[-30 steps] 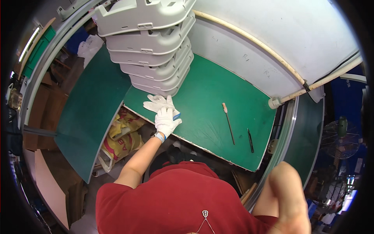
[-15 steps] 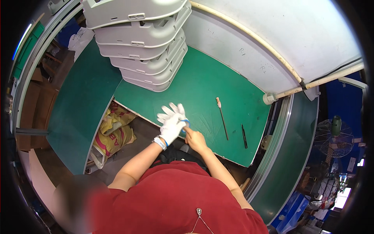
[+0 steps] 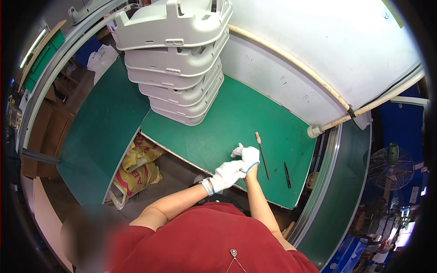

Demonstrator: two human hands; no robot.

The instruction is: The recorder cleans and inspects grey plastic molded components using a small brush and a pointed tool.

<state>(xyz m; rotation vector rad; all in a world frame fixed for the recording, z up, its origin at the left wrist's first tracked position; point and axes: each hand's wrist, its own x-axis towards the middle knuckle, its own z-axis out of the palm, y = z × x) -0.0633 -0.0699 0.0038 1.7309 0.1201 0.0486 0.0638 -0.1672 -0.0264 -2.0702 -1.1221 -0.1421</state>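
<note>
White gloves with blue-trimmed cuffs cover both of my hands above the near edge of the green table. My left hand (image 3: 226, 176) is closed on the cuff of the right glove (image 3: 250, 158) at my right wrist. My right hand (image 3: 248, 156) is inside that glove, its fingers partly spread and pointing up and to the left. A pale band circles my left wrist. To the right of my hands lie a thin dark rod with a pale handle (image 3: 262, 155) and a slender black tool (image 3: 287, 174).
Light grey moulded plastic shells (image 3: 180, 68) rise in a tall stack on the back left of the green table (image 3: 241, 109). A white panel (image 3: 291, 59) with a pale pipe stands behind. Yellow bags (image 3: 139, 175) sit below on the left; a fan (image 3: 392, 164) is far right.
My right hand, bare before, is now in a glove. Both hands have moved right, and my left hand has gone from spread fingers to gripping the right glove's cuff.
</note>
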